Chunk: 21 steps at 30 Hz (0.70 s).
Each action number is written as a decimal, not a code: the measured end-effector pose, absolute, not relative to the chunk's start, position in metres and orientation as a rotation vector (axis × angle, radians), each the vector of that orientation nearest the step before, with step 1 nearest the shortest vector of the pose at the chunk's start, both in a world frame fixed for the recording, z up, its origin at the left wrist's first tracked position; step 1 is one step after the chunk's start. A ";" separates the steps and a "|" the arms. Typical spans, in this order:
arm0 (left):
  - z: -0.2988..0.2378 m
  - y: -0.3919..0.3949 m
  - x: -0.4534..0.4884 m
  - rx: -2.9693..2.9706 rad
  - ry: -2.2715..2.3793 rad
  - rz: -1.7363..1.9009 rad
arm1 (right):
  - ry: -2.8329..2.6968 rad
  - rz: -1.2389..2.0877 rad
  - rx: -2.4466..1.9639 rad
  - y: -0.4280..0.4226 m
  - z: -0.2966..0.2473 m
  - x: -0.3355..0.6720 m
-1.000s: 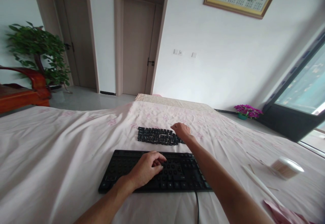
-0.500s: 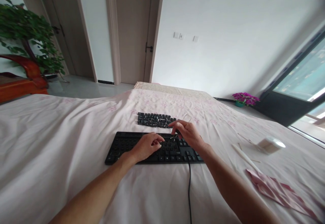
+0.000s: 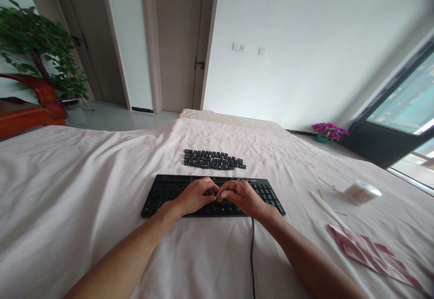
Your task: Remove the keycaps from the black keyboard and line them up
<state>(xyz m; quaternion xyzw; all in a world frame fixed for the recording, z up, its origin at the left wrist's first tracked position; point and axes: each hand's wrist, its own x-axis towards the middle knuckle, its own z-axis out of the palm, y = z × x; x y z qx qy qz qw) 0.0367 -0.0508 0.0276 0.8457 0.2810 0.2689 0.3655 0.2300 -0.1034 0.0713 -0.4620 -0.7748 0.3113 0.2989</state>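
A black keyboard lies on the pale pink cloth, its cable running toward me. Both hands rest on its middle keys with their fingertips meeting. My left hand has its fingers curled down onto the keys. My right hand is pinched closed next to it; what either hand holds is hidden. Beyond the keyboard, rows of loose black keycaps lie on the cloth.
To the right lie a round white container, a thin white stick and a folded pink cloth. A potted plant and red wooden furniture stand at far left; purple flowers sit by the window.
My right hand has pulled back from the loose keycaps to the keyboard and met my left hand. One more keycap now lies at the right end of the rows. The view tilted down.
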 end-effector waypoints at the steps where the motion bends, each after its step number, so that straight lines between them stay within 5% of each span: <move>1: 0.027 -0.051 0.037 2.185 0.716 0.683 | -2.103 0.785 -1.192 -0.104 0.072 0.229; 21: 0.029 -0.067 0.059 2.274 0.714 0.737 | -1.991 0.287 -0.719 -0.110 0.037 0.227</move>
